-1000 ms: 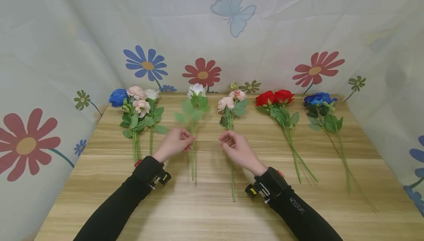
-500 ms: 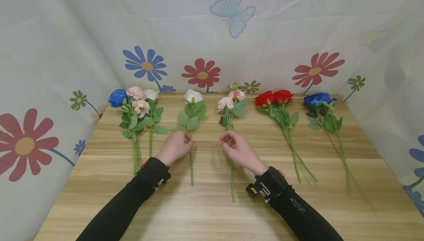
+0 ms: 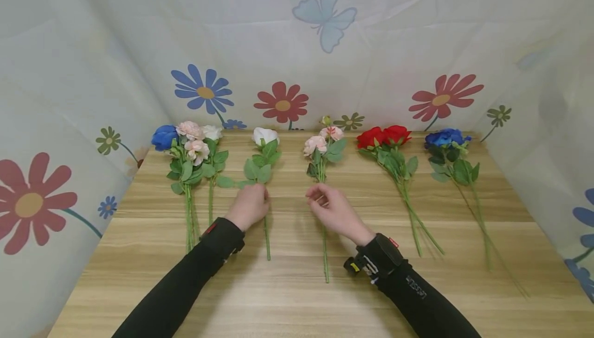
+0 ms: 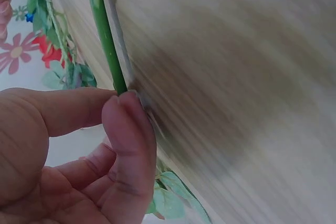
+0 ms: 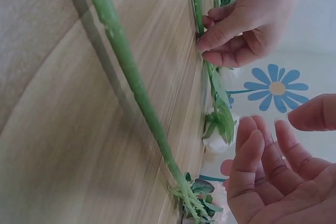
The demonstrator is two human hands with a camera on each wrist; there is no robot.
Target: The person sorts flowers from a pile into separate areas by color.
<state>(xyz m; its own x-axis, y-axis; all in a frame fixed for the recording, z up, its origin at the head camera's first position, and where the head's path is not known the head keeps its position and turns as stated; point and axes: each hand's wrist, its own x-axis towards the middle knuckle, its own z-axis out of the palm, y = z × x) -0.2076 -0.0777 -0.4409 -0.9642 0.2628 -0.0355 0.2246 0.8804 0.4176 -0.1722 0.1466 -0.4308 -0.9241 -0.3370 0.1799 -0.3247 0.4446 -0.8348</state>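
My left hand (image 3: 250,206) pinches the green stem of a white rose (image 3: 266,135), just below its leaves. In the left wrist view the thumb and fingertips meet around the stem (image 4: 107,40), which lies close over the wood. My right hand (image 3: 336,211) hovers over the stem of a spray of pink flowers (image 3: 315,145), its fingers loosely bent. The right wrist view shows nothing between that hand's thumb and fingers, and the pink spray's stem (image 5: 136,85) runs along the table apart from them.
Left of the white rose lie a blue flower (image 3: 164,137), a pink spray (image 3: 197,151) and another white rose (image 3: 212,132). Red roses (image 3: 384,137) and blue flowers (image 3: 446,138) with crossed stems lie to the right. A flower-printed cloth (image 3: 385,44) hangs behind the wooden table (image 3: 287,307).
The white rose has come down onto the table and shifted a little left, its head tilting left. My left hand has turned over its stem; the right hand has stayed in place.
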